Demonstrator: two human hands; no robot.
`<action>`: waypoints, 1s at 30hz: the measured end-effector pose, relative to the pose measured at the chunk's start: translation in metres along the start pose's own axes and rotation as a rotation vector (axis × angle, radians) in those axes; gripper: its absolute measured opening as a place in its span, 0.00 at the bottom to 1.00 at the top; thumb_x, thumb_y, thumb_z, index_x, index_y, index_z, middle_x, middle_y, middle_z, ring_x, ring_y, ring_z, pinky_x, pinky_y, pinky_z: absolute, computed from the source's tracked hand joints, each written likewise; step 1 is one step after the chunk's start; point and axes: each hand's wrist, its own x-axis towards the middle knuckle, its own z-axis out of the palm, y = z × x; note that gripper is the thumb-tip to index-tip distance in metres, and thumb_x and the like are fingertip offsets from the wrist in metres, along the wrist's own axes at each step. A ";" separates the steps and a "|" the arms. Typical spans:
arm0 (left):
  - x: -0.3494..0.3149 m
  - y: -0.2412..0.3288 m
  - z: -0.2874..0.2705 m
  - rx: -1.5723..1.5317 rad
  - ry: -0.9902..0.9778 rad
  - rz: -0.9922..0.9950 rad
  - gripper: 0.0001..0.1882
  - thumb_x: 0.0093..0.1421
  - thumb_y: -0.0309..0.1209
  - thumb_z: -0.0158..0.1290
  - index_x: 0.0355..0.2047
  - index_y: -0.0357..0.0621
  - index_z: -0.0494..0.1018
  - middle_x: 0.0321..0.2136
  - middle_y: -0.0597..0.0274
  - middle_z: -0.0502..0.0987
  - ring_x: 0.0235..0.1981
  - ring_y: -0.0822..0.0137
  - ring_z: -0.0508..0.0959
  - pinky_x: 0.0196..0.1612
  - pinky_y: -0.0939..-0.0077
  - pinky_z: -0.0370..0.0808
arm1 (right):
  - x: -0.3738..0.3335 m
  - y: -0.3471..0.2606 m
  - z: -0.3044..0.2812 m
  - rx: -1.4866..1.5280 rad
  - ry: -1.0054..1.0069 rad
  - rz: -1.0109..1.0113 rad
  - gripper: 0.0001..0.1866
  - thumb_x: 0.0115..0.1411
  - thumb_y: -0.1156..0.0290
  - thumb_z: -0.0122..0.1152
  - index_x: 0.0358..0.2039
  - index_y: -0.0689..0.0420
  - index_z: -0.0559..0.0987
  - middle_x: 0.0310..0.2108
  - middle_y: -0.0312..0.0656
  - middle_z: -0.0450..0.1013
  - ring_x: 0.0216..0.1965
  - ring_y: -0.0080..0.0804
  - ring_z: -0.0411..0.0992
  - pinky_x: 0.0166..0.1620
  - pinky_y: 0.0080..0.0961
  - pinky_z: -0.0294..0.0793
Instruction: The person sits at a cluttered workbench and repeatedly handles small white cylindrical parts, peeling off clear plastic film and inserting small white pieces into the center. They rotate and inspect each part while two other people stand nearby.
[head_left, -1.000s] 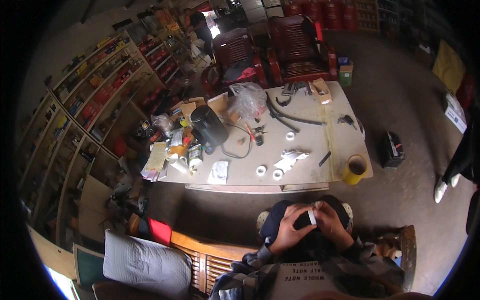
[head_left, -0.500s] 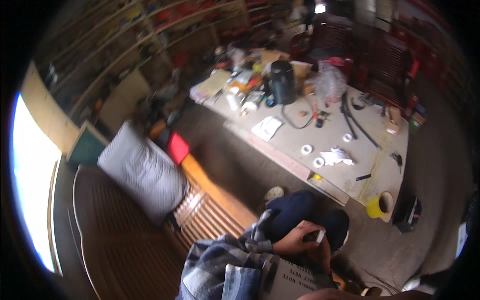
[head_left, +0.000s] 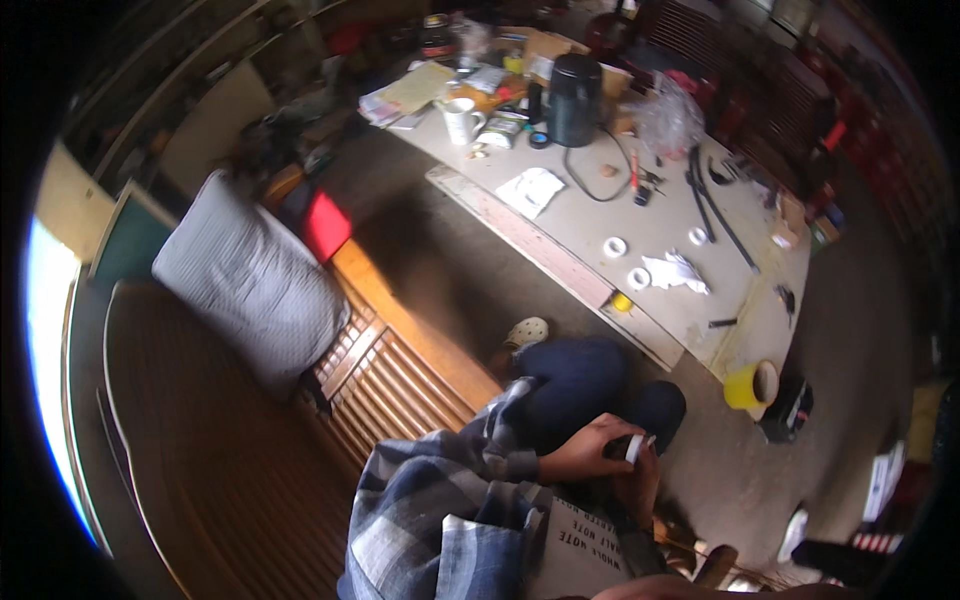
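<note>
Over my lap, my left hand (head_left: 590,450) is closed with its fingertips on a small white object (head_left: 633,449), seen nearly edge-on. Its kind is hard to make out; it may be a narrow roll. My right hand (head_left: 637,485) comes up from below and meets the same object with closed fingers. The two hands almost touch, and the fingers partly hide what they hold. Dark blue trouser legs (head_left: 580,375) lie just beyond my hands.
A wooden slatted bench (head_left: 385,385) with a grey cushion (head_left: 250,280) is at the left. Ahead stands a cluttered table (head_left: 590,225) bearing a black cylindrical container (head_left: 575,105), white tape rolls (head_left: 614,246), a white mug (head_left: 461,122), and a yellow tape roll (head_left: 748,386) at its near corner.
The view has shifted, so the table and bench sit higher and the bench further left. Both hands stay together on the small white object.
</note>
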 end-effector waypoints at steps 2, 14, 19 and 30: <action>-0.009 -0.002 -0.002 -0.039 0.013 -0.034 0.28 0.46 0.31 0.63 0.49 0.44 0.70 0.46 0.56 0.72 0.50 0.56 0.69 0.55 0.65 0.63 | 0.000 -0.016 0.013 1.036 0.174 0.513 0.12 0.59 0.72 0.52 0.43 0.61 0.69 0.38 0.44 0.69 0.41 0.36 0.69 0.42 0.30 0.69; 0.037 0.046 -0.039 -0.802 0.306 -0.026 0.28 0.53 0.18 0.56 0.55 0.36 0.63 0.47 0.63 0.70 0.48 0.71 0.70 0.53 0.75 0.66 | 0.085 -0.072 -0.030 1.156 0.548 -0.035 0.09 0.59 0.71 0.52 0.39 0.59 0.69 0.52 0.47 0.63 0.53 0.33 0.61 0.55 0.31 0.58; 0.057 0.053 -0.046 -0.837 0.305 0.196 0.34 0.50 0.21 0.59 0.57 0.35 0.59 0.50 0.56 0.68 0.52 0.66 0.69 0.57 0.71 0.63 | 0.092 -0.093 -0.070 0.975 0.542 -0.192 0.11 0.56 0.64 0.56 0.35 0.56 0.68 0.49 0.45 0.63 0.50 0.30 0.61 0.52 0.25 0.56; 0.058 0.066 -0.035 -0.835 0.220 0.247 0.37 0.47 0.27 0.64 0.56 0.35 0.60 0.51 0.52 0.69 0.53 0.60 0.68 0.57 0.67 0.65 | 0.094 -0.103 -0.080 1.196 0.370 -0.041 0.10 0.55 0.83 0.57 0.35 0.57 0.67 0.33 0.31 0.65 0.35 0.15 0.64 0.40 0.14 0.63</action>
